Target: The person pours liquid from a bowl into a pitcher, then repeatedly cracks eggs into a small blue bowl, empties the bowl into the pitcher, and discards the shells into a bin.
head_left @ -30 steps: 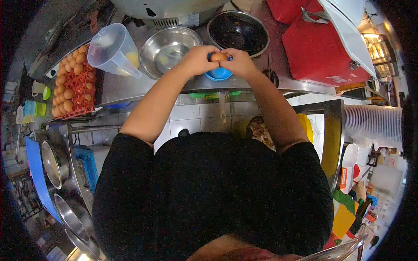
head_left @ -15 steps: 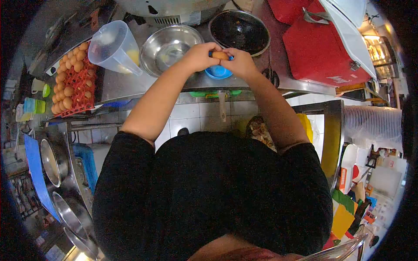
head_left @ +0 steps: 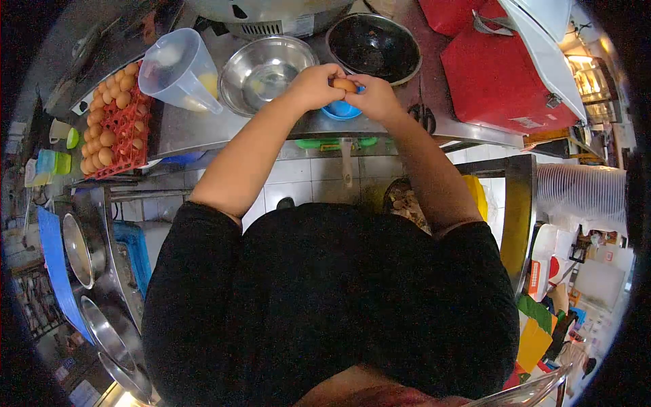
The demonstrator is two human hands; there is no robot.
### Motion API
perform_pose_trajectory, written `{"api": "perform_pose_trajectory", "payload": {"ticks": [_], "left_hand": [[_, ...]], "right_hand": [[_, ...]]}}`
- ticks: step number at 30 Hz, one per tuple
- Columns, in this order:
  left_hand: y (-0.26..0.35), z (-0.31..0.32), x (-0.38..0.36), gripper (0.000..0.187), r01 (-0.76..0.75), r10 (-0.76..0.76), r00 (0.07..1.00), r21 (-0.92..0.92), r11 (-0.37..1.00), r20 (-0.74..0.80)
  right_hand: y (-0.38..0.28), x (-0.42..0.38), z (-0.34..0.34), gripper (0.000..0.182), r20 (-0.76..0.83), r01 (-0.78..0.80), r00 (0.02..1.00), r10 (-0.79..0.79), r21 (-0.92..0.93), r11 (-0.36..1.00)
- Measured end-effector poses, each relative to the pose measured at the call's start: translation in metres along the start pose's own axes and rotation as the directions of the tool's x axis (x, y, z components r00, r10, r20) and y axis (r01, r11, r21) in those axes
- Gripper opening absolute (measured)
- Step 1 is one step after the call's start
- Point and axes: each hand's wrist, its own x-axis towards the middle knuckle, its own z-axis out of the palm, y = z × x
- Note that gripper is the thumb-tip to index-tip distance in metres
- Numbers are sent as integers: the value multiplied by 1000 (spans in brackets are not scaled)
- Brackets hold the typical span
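A brown egg [head_left: 344, 85] is held between the fingertips of my left hand [head_left: 314, 87] and my right hand [head_left: 372, 97]. Both hands are closed on it, one from each side, over a small blue bowl [head_left: 341, 110]. Whether the shell is cracked cannot be made out. Left of my hands stands a steel bowl [head_left: 237, 78] with a little yellowish liquid at its bottom. Behind my right hand is a dark round pan [head_left: 374, 47]. Further left are a clear plastic jug [head_left: 169, 68] with some yellow liquid and a red egg tray [head_left: 129, 129] holding several brown eggs.
Black-handled scissors [head_left: 422, 119] lie right of my right hand. A red cool box [head_left: 505, 78] with a white lid takes up the table's right side. Under the table edge is a container [head_left: 405, 203] with what look like eggshells. Steel bowls [head_left: 78, 251] stand at lower left.
The egg stays between both hands, which have barely moved. The view has shifted very slightly. At far right, part of another person now shows near the shelves.
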Motion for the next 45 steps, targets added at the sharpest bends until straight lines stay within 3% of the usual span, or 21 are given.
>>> {"api": "perform_pose_trajectory", "payload": {"ticks": [12,24,27,33,36,42,45], "left_hand": [[-1,3,-3,37,11,-11,999,-6,1000,-49],[-6,7,-4,36,-37,37,995,-4,999,-94],[-3,6,-5,36,12,-14,997,-24,1000,-70],[-7,9,-4,36,-81,79,987,-11,997,-137],[-6,8,-5,36,-67,64,990,-16,998,-127],[-1,6,-6,37,-20,17,994,-22,1000,-104],[-3,8,-5,37,-51,49,990,-15,999,-129]], "right_hand": [[-15,-6,-6,51,31,-73,997,71,65,995],[7,-3,5,52,-32,43,999,-40,94,995],[11,-2,5,52,-14,32,999,-31,67,997],[-3,-5,0,52,-28,49,999,-46,114,992],[6,-2,4,52,-39,62,997,-60,48,997],[14,-1,5,53,3,15,1000,-15,105,994],[14,-1,6,51,-48,85,995,-82,67,994]]}}
